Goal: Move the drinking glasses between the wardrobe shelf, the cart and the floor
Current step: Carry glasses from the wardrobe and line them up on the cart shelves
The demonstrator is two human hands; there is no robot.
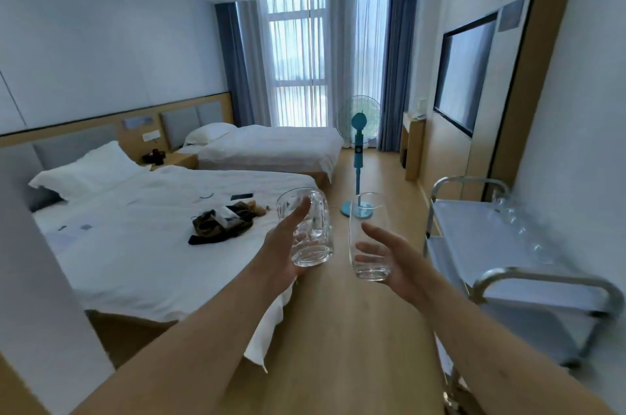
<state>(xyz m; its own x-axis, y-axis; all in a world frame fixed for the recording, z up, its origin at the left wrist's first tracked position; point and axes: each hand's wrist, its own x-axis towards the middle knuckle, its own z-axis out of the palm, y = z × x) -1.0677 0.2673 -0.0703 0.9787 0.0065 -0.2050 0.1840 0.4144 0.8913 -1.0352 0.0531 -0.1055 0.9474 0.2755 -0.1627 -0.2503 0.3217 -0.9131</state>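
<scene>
My left hand [283, 246] grips a clear ribbed glass mug [313, 238], held upright in the air over the wooden floor [338, 330]. A smooth, clear tumbler [369, 245] stands upright in my right hand [393, 265], whose fingers curl around its lower part. The two glasses are side by side and slightly apart. To the right stands a steel cart [542, 279] with several clear glasses [521, 228] in a row on its top shelf. The wardrobe shelf is not in view.
A bed [152, 245] with white sheets and dark clothing on it lies to the left, a second bed behind it. A blue standing fan [358, 157] stands on the floor ahead. A white wall edge is at the near left.
</scene>
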